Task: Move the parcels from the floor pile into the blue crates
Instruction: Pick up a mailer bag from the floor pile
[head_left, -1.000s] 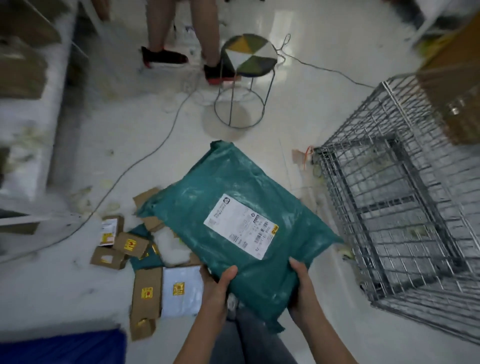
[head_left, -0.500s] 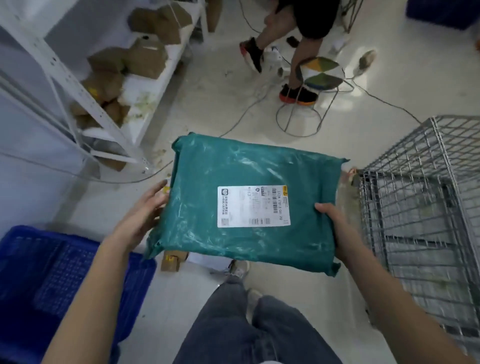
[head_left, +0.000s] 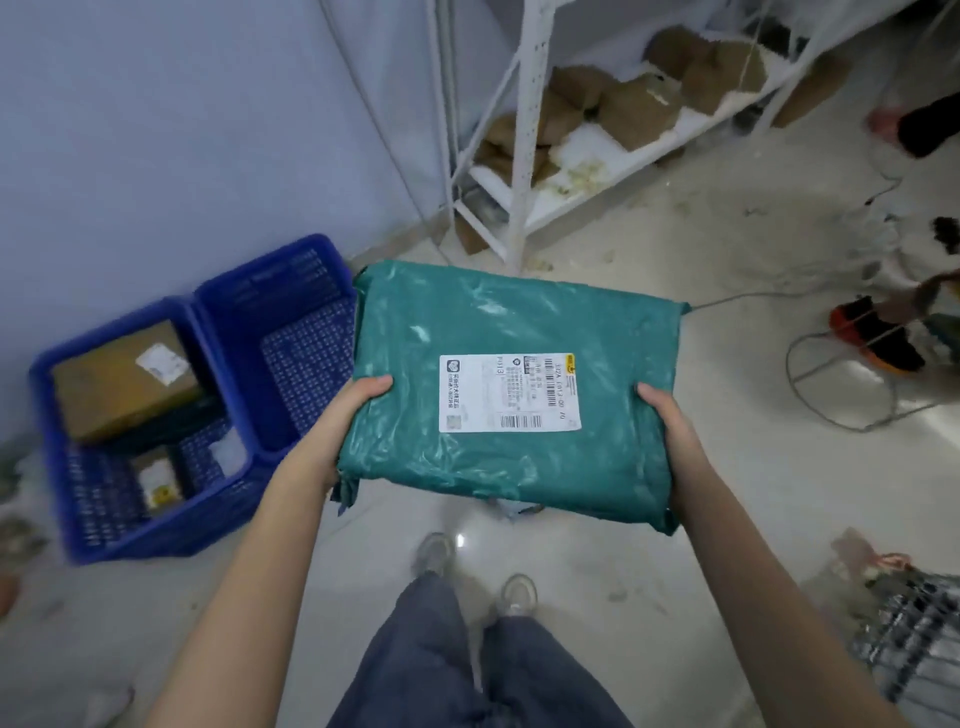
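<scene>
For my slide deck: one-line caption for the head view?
Both hands, left and right, hold a green parcel beside two blue crates.

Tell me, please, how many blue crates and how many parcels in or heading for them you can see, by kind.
Blue crates: 2, near and far
Green bag parcel, held by left hand and right hand: 1
Brown box parcels in the near crate: 2
Total: 5

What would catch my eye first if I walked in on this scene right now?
A big green parcel with a white label, held flat at the centre by the left hand and right hand. To its left, against the wall, stand two blue crates; the nearer one holds cardboard boxes.
</scene>
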